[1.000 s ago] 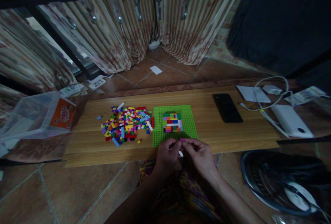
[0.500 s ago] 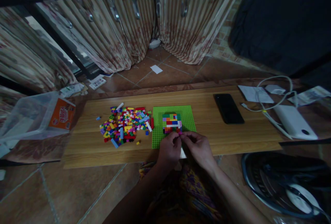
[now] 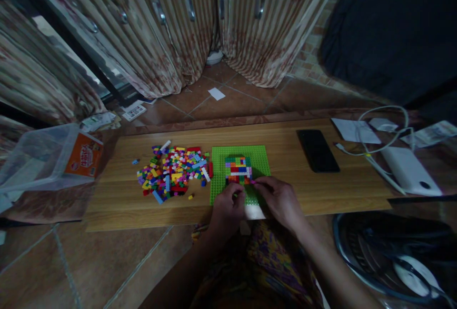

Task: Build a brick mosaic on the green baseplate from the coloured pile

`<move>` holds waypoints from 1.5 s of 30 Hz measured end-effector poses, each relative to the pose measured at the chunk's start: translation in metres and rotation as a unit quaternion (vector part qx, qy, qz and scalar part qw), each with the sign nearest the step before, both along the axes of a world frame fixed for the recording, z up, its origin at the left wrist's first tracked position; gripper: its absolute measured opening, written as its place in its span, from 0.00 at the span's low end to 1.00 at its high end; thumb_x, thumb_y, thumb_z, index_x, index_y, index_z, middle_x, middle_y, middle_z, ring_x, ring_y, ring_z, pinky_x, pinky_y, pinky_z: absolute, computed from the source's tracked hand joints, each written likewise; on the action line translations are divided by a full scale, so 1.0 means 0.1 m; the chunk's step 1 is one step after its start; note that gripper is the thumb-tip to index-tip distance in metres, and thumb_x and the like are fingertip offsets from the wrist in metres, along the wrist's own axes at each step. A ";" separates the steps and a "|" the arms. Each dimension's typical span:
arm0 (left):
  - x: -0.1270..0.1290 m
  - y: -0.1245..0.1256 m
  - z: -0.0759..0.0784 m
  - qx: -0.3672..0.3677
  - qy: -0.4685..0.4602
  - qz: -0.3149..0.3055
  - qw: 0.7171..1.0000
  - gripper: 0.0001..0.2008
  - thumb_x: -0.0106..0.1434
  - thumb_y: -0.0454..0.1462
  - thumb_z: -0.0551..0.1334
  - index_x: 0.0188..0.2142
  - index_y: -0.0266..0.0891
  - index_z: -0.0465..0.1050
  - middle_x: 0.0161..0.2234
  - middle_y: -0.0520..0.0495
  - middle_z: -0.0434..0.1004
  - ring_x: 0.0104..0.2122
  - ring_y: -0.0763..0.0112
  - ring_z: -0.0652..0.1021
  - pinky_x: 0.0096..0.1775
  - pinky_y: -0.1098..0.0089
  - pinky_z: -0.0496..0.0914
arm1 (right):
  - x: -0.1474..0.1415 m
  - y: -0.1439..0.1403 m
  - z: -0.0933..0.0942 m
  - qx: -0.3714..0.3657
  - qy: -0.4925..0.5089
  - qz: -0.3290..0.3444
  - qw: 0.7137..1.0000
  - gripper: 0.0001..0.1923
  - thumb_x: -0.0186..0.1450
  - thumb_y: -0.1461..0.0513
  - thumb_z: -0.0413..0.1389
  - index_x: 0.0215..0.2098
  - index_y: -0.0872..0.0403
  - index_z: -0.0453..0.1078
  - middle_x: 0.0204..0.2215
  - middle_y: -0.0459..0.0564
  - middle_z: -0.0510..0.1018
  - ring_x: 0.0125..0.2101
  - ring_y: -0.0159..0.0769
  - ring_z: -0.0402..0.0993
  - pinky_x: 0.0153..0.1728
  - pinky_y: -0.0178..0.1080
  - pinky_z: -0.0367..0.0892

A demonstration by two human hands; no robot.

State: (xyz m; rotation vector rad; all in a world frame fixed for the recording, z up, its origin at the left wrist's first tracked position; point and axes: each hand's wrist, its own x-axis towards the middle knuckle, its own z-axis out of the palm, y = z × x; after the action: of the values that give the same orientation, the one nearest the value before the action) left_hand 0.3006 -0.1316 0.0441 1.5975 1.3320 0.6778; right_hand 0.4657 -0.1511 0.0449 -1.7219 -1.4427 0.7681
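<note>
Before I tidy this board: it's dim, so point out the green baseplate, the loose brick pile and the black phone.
green baseplate (image 3: 260, 159): head view, bare studded area near its far right corner.
loose brick pile (image 3: 173, 172): head view, middle of the heap.
black phone (image 3: 317, 150): head view, centre of its dark screen.

We note a green baseplate (image 3: 257, 156) lying flat on the wooden board, near edge partly covered by both hands. On it sits a square multicolour brick block (image 3: 238, 168), approx. centred, flat, several rows w/ red, blue, yellow, green and white studs. A small pink brick (image 3: 253, 182) is pinched at the block's near right corner, touching the block.
</note>
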 end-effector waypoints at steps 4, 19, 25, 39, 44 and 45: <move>-0.02 0.03 -0.01 0.006 0.003 0.008 1.000 0.08 0.63 0.36 0.56 0.37 0.38 0.73 0.28 0.51 0.76 0.25 0.74 0.73 0.31 0.73 0.65 | 0.02 0.07 0.05 0.007 -0.034 0.027 0.999 0.11 0.66 0.57 0.53 0.37 0.51 0.77 0.36 0.49 0.82 0.37 0.39 0.78 0.41 0.39 0.68; 0.05 0.01 -0.03 -0.022 -0.009 -0.059 0.998 0.20 0.62 0.36 0.56 0.54 0.41 0.71 0.35 0.48 0.80 0.29 0.71 0.77 0.31 0.72 0.68 | -0.16 0.09 0.04 -0.078 -0.064 -0.117 0.988 0.16 0.63 0.50 0.54 0.29 0.52 0.76 0.27 0.50 0.82 0.28 0.40 0.76 0.29 0.38 0.62; 0.05 0.03 -0.06 -0.027 -0.020 -0.073 0.997 0.22 0.62 0.36 0.56 0.56 0.41 0.69 0.33 0.50 0.80 0.27 0.72 0.75 0.30 0.73 0.67 | -0.20 0.11 0.03 -0.086 -0.037 -0.112 0.989 0.16 0.62 0.49 0.55 0.29 0.52 0.76 0.28 0.51 0.82 0.29 0.40 0.77 0.32 0.39 0.64; 0.03 0.01 -0.06 -0.031 -0.015 -0.052 0.998 0.21 0.62 0.35 0.57 0.55 0.40 0.71 0.33 0.49 0.79 0.27 0.72 0.75 0.30 0.73 0.67 | -0.05 0.16 -0.08 -0.084 0.019 -0.086 0.993 0.25 0.63 0.44 0.52 0.32 0.55 0.77 0.25 0.51 0.80 0.26 0.38 0.73 0.28 0.37 0.62; -0.02 -0.01 -0.04 -0.041 -0.023 -0.026 0.999 0.19 0.61 0.34 0.57 0.52 0.40 0.73 0.35 0.49 0.80 0.30 0.72 0.76 0.33 0.73 0.69 | -0.05 0.20 -0.09 -0.092 0.017 -0.085 0.992 0.23 0.61 0.44 0.55 0.32 0.55 0.79 0.27 0.51 0.81 0.28 0.39 0.74 0.29 0.37 0.63; -0.03 -0.01 -0.04 -0.040 -0.022 -0.021 0.999 0.19 0.61 0.34 0.57 0.52 0.40 0.73 0.35 0.49 0.80 0.30 0.72 0.76 0.34 0.73 0.69 | -0.04 0.21 -0.09 -0.093 0.019 -0.082 0.992 0.23 0.61 0.44 0.55 0.32 0.55 0.79 0.27 0.51 0.81 0.27 0.39 0.74 0.29 0.37 0.63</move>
State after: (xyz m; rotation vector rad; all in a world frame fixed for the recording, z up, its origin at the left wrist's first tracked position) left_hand 0.2973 -0.1329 0.0405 1.5330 1.2741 0.6227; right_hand 0.4613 -0.1305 0.0358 -1.9285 -1.2174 0.8638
